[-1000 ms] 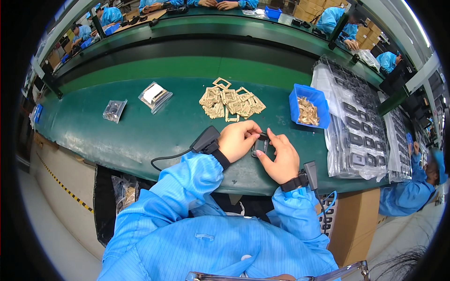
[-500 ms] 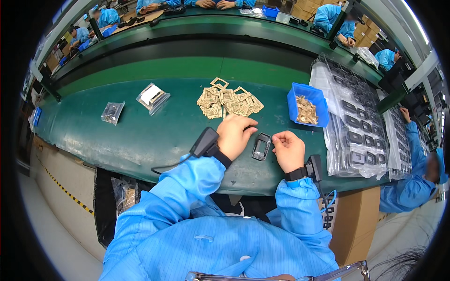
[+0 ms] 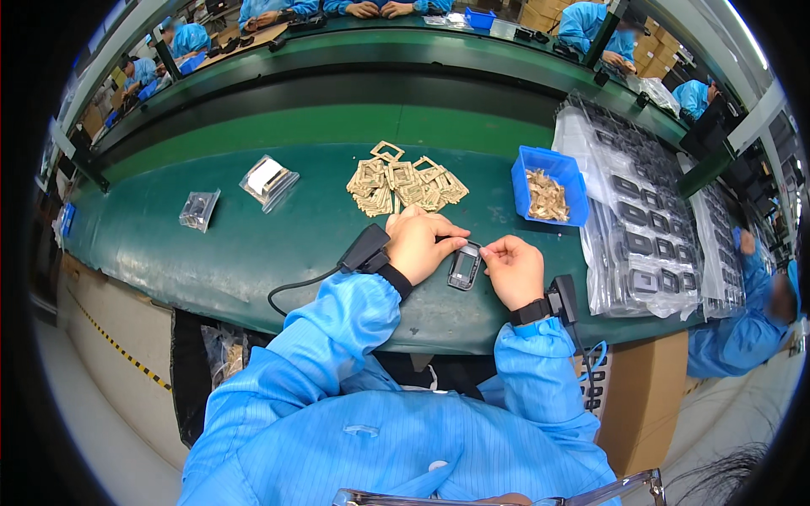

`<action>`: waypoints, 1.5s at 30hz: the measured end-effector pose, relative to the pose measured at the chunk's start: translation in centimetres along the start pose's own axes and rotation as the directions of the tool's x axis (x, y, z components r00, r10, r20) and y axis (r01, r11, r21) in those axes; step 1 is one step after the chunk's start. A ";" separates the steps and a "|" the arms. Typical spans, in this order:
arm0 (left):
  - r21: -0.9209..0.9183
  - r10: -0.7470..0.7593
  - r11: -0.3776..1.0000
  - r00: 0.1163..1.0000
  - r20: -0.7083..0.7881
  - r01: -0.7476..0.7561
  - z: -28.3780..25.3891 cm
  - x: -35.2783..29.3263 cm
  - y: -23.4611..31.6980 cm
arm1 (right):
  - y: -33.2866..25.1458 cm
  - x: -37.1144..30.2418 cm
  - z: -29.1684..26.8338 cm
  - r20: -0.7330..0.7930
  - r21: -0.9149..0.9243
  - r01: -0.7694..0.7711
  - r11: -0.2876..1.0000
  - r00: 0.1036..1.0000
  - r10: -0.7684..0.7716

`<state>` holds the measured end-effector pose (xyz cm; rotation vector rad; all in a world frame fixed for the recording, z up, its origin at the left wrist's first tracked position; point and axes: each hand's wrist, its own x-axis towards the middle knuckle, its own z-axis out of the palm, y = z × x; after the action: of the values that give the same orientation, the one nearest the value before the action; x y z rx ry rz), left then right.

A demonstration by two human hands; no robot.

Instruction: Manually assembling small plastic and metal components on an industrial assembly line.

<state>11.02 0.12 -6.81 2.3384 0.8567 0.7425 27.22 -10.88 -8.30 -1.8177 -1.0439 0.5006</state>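
A small dark rectangular casing (image 3: pixel 464 266) with a rounded frame and a greyish inside lies on the green bench in front of me. My left hand (image 3: pixel 419 244) is at its upper left corner, thumb and forefinger drawn together. On the other side my right hand (image 3: pixel 515 271) pinches at the upper right edge. Whatever thin piece may be between either hand's fingertips is too small to make out. Just beyond my left hand spreads a pile of tan rectangular frames (image 3: pixel 405 184).
A blue bin (image 3: pixel 550 160) of tan scraps stands right of the pile. Stacked clear trays (image 3: pixel 645 244) with dark casings fill the right side. Two small plastic bags (image 3: pixel 200 211) (image 3: pixel 268 182) lie at left. Co-workers in blue sit across the bench and at far right.
Both hands have closed in on the casing, their fingertips now at its top corners. The right hand moved left to its edge. The view has shifted slightly.
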 end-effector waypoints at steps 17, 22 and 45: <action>0.042 -0.054 0.998 0.999 0.003 0.054 0.8 -0.1 0.1 | -1.9 -1.0 1.2 -0.143 -0.306 0.031 0.951 0.987 -0.078; 0.038 0.062 0.997 0.998 -0.021 -0.061 -0.4 -0.5 -0.1 | -2.4 -0.8 1.2 -0.129 -0.256 0.070 0.964 0.986 -0.106; -0.403 0.211 0.883 0.971 -0.117 -0.240 -3.6 -6.4 5.1 | -5.3 -8.2 -2.0 0.107 0.587 -0.061 0.807 0.994 -0.002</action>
<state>6.65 -6.64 -2.93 2.0517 0.4003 1.0004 21.80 -17.71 -3.48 -1.2571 -0.8029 0.8435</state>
